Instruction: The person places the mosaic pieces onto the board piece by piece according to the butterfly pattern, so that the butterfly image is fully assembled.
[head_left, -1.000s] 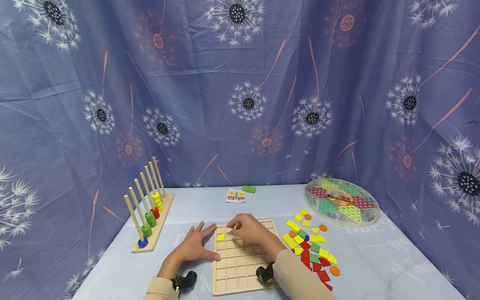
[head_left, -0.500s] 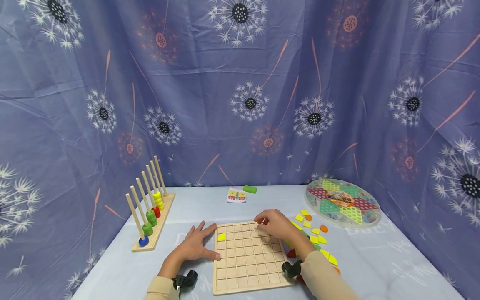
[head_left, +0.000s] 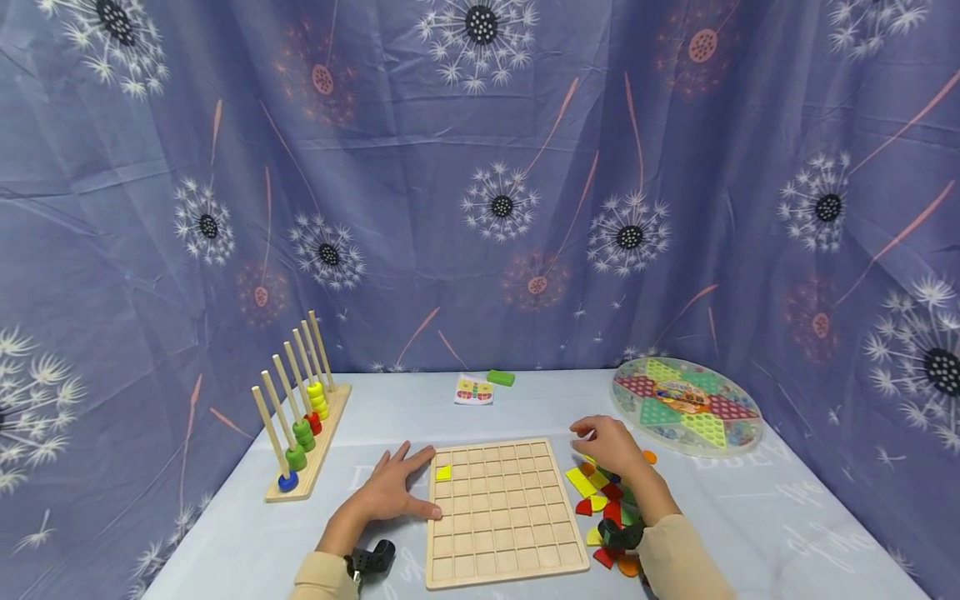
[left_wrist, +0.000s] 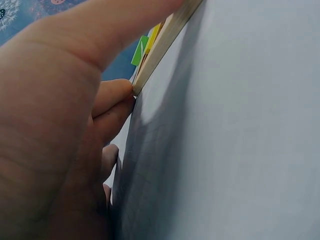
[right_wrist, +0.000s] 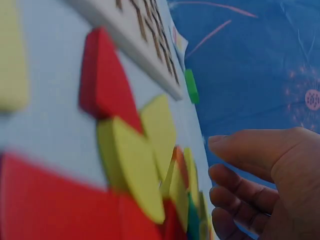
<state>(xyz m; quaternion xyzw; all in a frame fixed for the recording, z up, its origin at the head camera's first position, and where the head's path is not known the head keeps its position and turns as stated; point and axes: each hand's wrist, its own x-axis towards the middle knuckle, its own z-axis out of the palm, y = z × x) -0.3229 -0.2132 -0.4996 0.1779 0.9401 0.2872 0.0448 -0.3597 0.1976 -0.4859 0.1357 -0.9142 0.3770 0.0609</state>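
Observation:
A wooden grid board (head_left: 498,512) lies flat on the table with one yellow square (head_left: 443,473) in a cell near its upper left corner. My left hand (head_left: 390,492) rests at the board's left edge, fingers spread and thumb on the rim. Over the far end of the loose coloured pieces hovers my right hand (head_left: 611,446), its fingers loosely bent. In the right wrist view the right hand (right_wrist: 265,180) shows a gap between thumb and fingers and holds nothing. Beside it there lie yellow pieces (right_wrist: 132,167) and a red piece (right_wrist: 107,77).
A bead rack (head_left: 322,446) with wooden pegs stands at the left. The round star-patterned game board (head_left: 684,404) lies at the back right. At the back of the table are a picture card (head_left: 474,390) and a green block (head_left: 500,378).
My right hand has moved from the board's upper left cells rightward, off the board to the loose pieces. The left hand has stayed at the board's edge.

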